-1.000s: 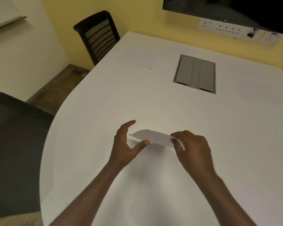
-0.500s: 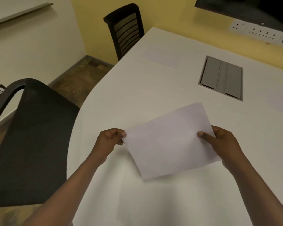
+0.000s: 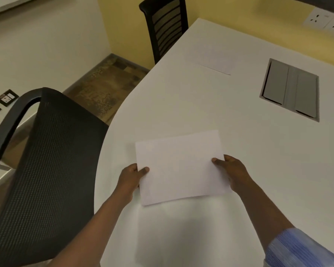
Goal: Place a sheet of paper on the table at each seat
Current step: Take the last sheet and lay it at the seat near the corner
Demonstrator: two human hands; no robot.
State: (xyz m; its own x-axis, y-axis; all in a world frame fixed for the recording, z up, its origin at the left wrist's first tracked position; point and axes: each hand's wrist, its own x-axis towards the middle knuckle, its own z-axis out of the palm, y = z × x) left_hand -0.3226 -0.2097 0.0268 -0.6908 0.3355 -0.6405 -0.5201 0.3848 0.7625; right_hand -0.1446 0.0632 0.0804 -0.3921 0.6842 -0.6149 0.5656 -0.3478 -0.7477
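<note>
A white sheet of paper is held flat just above the white table, close to the table's rounded left edge. My left hand pinches its left edge, thumb on top. My right hand pinches its right edge the same way. The sheet casts a shadow on the table below it. A second sheet of paper lies flat on the table farther back, in front of the far chair.
A black mesh chair stands right beside the table's edge at my left. A grey cable hatch is set into the table's middle. Wall sockets sit on the yellow wall behind. Brown floor shows between the chairs.
The sheet went from edge-on between my hands to flat, then turned and moved left toward the near chair's side. My view swung left with it.
</note>
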